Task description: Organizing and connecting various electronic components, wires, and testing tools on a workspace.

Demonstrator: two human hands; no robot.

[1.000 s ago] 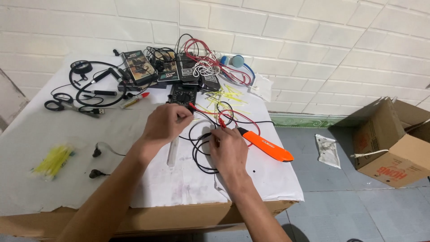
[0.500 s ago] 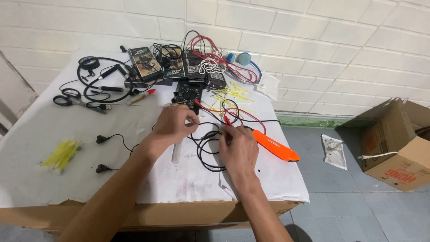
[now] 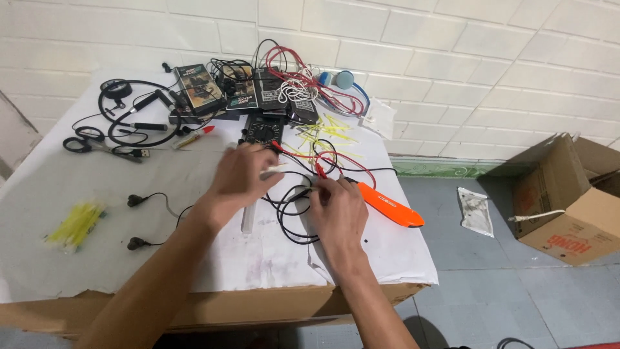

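My left hand (image 3: 240,176) is over the white-covered table (image 3: 194,258) with its fingers closed on a small, blurred white piece (image 3: 272,172). My right hand (image 3: 336,210) sits just right of it and pinches a looped black cable (image 3: 290,216) near its upper end. Red test leads (image 3: 330,161) run from between the hands back to a black multimeter (image 3: 263,129). A clear white tube (image 3: 248,218) lies under my left wrist. An orange tool (image 3: 387,205) lies touching the right side of my right hand.
Yellow cable ties (image 3: 76,223), black earphones (image 3: 135,201), scissors (image 3: 82,143) and black headphones (image 3: 129,106) lie to the left. Small boxes (image 3: 199,87) and tangled wires (image 3: 303,81) line the wall. An open cardboard box (image 3: 568,207) and a plastic bag (image 3: 475,210) are on the floor to the right.
Both hands have shifted slightly and drawn closer over the black cable. My left hand now shows a small white piece at its fingertips.
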